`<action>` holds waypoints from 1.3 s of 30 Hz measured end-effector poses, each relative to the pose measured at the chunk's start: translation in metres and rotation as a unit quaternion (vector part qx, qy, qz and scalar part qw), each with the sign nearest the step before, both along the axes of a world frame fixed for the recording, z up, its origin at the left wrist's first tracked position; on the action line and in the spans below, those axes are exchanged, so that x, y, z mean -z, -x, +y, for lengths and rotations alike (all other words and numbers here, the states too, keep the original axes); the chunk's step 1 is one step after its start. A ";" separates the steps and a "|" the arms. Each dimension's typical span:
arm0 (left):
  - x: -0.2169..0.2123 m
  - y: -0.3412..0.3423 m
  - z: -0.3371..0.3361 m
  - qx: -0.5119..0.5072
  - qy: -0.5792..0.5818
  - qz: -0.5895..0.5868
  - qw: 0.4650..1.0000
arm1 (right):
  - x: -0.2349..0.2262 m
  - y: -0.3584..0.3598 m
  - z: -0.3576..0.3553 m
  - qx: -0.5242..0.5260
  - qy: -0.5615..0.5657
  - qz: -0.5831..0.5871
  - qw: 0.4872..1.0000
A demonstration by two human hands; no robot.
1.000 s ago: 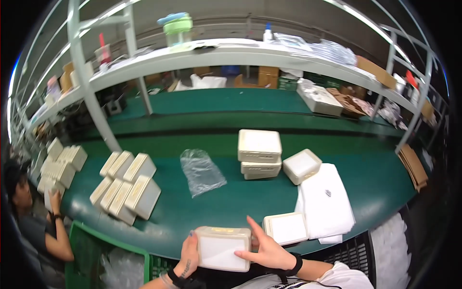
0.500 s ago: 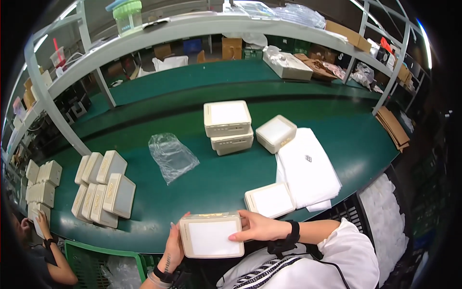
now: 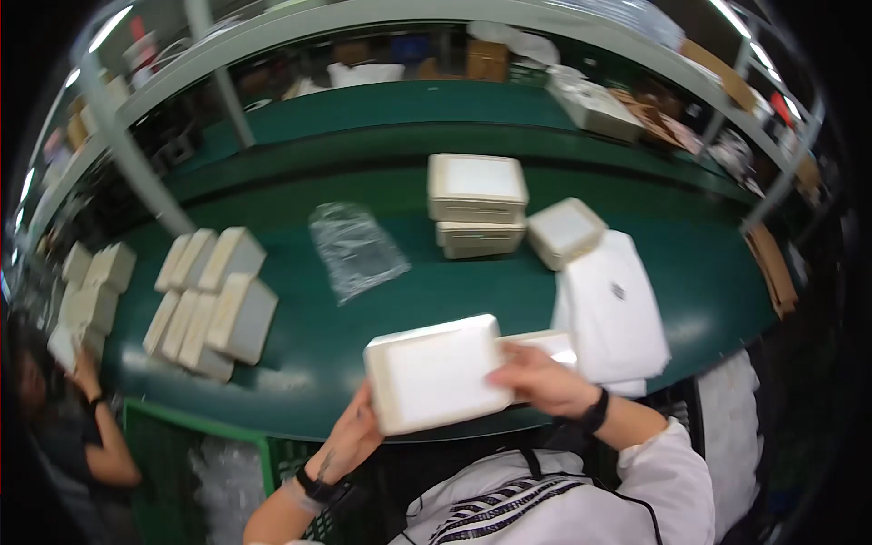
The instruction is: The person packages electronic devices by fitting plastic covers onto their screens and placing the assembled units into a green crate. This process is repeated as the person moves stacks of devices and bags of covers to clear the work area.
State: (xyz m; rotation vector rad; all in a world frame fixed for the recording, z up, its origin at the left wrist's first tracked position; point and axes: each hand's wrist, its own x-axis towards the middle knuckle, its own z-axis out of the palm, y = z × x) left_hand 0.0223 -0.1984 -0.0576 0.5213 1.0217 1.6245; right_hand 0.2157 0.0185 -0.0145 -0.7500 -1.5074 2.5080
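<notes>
From the head view, here's a cream box tilted over the green table's near edge, left hand grasping its lower-left corner, right hand gripping its right side—apparently mid-handling, calling for steady support from both.

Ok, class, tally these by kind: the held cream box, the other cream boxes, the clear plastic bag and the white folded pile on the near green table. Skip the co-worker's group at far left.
Held cream box: 1
Other cream boxes: 11
Clear plastic bag: 1
White folded pile: 1
Total: 14
</notes>
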 end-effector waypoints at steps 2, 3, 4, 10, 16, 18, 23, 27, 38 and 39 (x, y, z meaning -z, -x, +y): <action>-0.013 0.009 0.004 0.137 -0.033 -0.065 0.988 | -0.020 0.007 0.031 0.042 -0.045 0.064 0.996; -0.016 0.008 0.004 0.112 -0.034 -0.062 0.991 | -0.025 0.008 0.053 0.063 -0.057 0.121 0.989; -0.012 0.009 0.006 0.129 0.013 0.002 0.992 | -0.039 0.015 0.069 0.139 -0.021 0.100 0.985; -0.003 0.019 0.009 0.163 0.130 0.159 0.965 | -0.068 0.086 0.213 0.178 -0.105 0.120 0.971; 0.010 0.027 0.006 0.136 0.146 0.165 0.966 | -0.069 0.105 0.243 0.184 -0.085 0.076 0.976; 0.017 0.027 0.001 0.129 0.139 0.155 0.970 | -0.060 0.108 0.258 0.148 -0.072 0.101 0.981; 0.036 0.020 0.016 0.139 0.103 0.200 0.964 | -0.056 0.083 0.284 0.111 -0.086 0.114 0.983; 0.028 0.024 0.010 0.144 0.137 0.232 0.952 | -0.055 0.090 0.278 0.121 -0.091 0.075 0.986; 0.020 0.025 0.011 0.181 0.158 0.307 0.921 | -0.057 0.093 0.297 0.169 -0.190 0.014 0.967; 0.020 0.025 0.011 0.182 0.157 0.317 0.917 | -0.054 0.090 0.307 0.166 -0.197 0.025 0.966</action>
